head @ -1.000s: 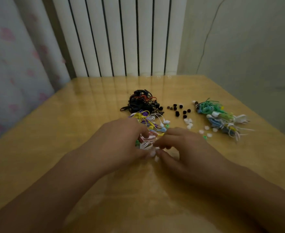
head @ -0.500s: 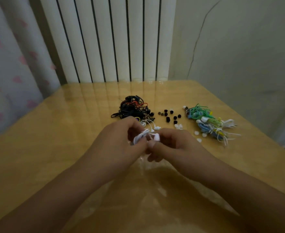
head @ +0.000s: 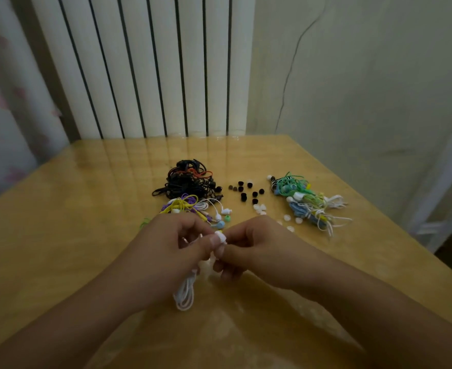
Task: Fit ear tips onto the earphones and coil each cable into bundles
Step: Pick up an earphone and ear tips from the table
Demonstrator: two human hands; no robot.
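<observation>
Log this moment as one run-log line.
left hand: grips white earphone cable | right hand: pinches white earbud | tip fit: unclear

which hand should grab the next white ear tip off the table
Probably the right hand: the loose white ear tips lie just beyond it on the table, while the left hand grips the white cable.

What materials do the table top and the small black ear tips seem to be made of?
Table top: probably wood under a glossy coat or clear cover; yellow-brown, and it mirrors the radiator. Black ear tips: likely soft rubber or silicone; matte, rounded, too small to be sure.
</observation>
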